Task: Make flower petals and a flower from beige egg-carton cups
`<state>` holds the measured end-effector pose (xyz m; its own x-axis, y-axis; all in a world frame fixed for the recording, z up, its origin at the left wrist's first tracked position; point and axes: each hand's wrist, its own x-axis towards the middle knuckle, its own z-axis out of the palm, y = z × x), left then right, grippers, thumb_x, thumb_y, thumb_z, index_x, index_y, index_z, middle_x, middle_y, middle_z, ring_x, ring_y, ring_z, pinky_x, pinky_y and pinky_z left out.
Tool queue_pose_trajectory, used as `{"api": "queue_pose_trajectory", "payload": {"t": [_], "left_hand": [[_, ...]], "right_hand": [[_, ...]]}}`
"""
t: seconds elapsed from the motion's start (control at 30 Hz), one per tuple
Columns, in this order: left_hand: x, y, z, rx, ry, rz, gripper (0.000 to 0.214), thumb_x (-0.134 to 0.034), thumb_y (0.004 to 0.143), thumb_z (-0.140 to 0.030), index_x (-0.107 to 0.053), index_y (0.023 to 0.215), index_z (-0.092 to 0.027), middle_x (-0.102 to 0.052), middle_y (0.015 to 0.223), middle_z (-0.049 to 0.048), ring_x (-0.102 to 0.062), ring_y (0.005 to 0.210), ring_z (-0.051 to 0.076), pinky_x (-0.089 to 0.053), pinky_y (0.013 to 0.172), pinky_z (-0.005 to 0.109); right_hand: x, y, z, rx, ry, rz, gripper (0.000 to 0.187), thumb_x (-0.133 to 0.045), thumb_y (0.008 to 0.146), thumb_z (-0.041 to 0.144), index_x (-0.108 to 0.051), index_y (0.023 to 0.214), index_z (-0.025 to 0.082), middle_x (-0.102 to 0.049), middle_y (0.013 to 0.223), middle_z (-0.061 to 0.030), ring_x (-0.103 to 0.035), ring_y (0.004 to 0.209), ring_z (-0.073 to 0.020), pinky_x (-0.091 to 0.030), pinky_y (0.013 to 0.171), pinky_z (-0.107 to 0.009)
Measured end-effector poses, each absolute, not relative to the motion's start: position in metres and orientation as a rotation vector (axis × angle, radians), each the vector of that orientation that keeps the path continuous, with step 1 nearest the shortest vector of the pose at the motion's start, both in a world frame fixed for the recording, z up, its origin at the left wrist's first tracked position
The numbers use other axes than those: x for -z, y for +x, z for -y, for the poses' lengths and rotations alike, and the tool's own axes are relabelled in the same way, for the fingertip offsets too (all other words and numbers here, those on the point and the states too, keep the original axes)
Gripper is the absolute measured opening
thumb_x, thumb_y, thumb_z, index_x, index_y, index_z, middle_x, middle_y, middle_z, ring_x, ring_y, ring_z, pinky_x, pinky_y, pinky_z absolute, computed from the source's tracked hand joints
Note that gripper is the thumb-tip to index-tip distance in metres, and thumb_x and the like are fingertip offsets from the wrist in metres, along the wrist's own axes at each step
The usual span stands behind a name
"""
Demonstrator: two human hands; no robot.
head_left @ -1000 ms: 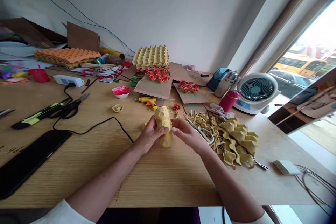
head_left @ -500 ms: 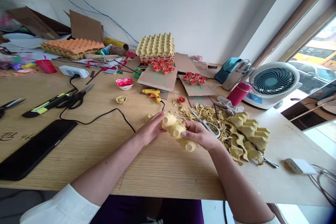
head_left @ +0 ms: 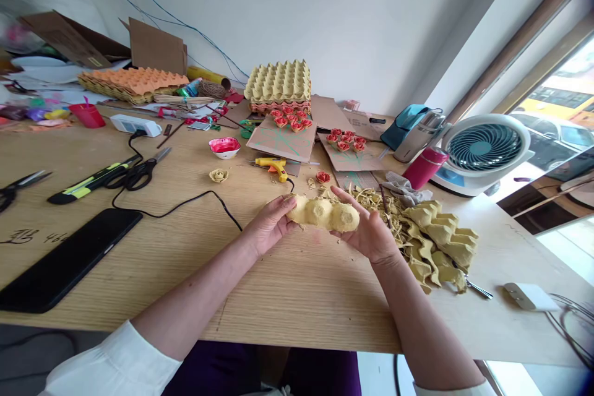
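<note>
A yellow egg-carton strip (head_left: 320, 213), with a few rounded cups in a row, is held level above the table. My left hand (head_left: 273, 223) pinches its left end between thumb and fingers. At the other end, my right hand (head_left: 369, 232) is open, fingers spread and thumb lifted, with some fingers behind or touching the strip. Behind the right hand lies a pile of yellow carton scraps (head_left: 413, 241). Beyond the strip are a yellow glue gun (head_left: 273, 166), a red paper rose (head_left: 323, 177) and an unpainted yellow rose (head_left: 218, 175).
Black scissors (head_left: 139, 174), a utility knife (head_left: 88, 184) and a black phone-like slab (head_left: 69, 260) lie left. A bowl of red paint (head_left: 224, 148) and stacked egg trays (head_left: 278, 81) stand farther back. A pink bottle (head_left: 426, 168) and fan (head_left: 487, 151) are right.
The strip has turned from slanting to nearly level. My right hand has released its pinch and spread its fingers, while my left hand keeps its hold.
</note>
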<state>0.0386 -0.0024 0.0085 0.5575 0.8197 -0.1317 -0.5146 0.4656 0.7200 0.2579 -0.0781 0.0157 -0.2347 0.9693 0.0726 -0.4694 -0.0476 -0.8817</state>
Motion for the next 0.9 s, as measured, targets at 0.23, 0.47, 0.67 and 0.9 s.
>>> {"api": "queue_pose_trajectory", "payload": {"t": [0.23,0.47,0.67,0.9], "left_hand": [[-0.013,0.039,-0.002,-0.807,0.451,-0.447,0.035,-0.048,0.1,-0.042,-0.066,0.102,-0.011,-0.075,0.096,0.0128,-0.073,0.089,0.02,-0.059,0.085,0.034],[-0.015,0.038,0.001,-0.758,0.526,-0.411,0.046,-0.041,0.101,-0.048,-0.064,0.111,-0.009,-0.074,0.109,0.0197,-0.071,0.109,0.026,-0.051,0.099,0.037],[-0.009,0.039,0.0,-0.77,0.599,-0.393,0.039,-0.048,0.099,-0.045,-0.062,0.112,-0.012,-0.075,0.109,0.0171,-0.071,0.108,0.024,-0.049,0.101,0.037],[-0.007,0.04,0.003,-0.817,0.74,-0.344,0.046,-0.069,0.087,-0.044,-0.059,0.122,-0.015,-0.072,0.117,0.0158,-0.066,0.118,0.027,-0.043,0.108,0.041]], "right_hand": [[-0.015,0.257,0.072,-1.312,-0.806,0.955,0.055,-0.081,0.072,0.042,-0.068,0.123,0.025,-0.072,0.102,-0.003,-0.066,0.08,-0.0141,-0.054,0.07,-0.022],[-0.014,0.267,0.066,-1.169,-0.805,0.717,0.035,-0.076,0.077,0.041,-0.072,0.108,0.026,-0.072,0.107,-0.0003,-0.067,0.089,-0.0154,-0.057,0.07,-0.023],[-0.02,0.287,0.063,-0.917,-0.699,0.568,0.017,-0.074,0.079,0.036,-0.071,0.094,0.029,-0.072,0.11,0.0036,-0.064,0.107,-0.016,-0.058,0.081,-0.027],[-0.02,0.269,0.066,-1.112,-0.766,0.586,0.028,-0.076,0.077,0.044,-0.071,0.1,0.028,-0.07,0.115,0.0002,-0.065,0.107,-0.02,-0.06,0.08,-0.032]]}}
